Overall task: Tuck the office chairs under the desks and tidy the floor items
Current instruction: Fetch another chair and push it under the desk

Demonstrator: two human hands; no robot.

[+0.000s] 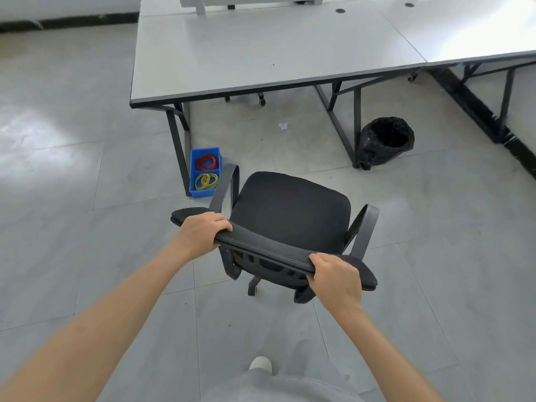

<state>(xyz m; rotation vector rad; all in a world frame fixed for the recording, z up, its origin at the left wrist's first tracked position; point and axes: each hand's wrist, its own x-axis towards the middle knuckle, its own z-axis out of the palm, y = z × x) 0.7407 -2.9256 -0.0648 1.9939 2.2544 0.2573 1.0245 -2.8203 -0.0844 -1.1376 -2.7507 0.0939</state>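
A black mesh office chair (290,210) stands on the floor in front of a white desk (261,53), its seat facing the gap under the desk. My left hand (200,230) grips the left end of the backrest's top edge. My right hand (336,277) grips the right end of the same edge. A blue bin (193,175) with red and yellow coiled rings sits on the floor against the desk's left leg, just left of the chair's armrest. A small scrap of white paper (283,126) lies on the floor under the desk.
A black-lined waste bin (383,143) stands by the desk's right leg frame. A second white desk (478,27) adjoins on the right. Castors of another chair (262,99) show under the far side. Grey tiled floor spreads to the left. My shoe (260,365) is below.
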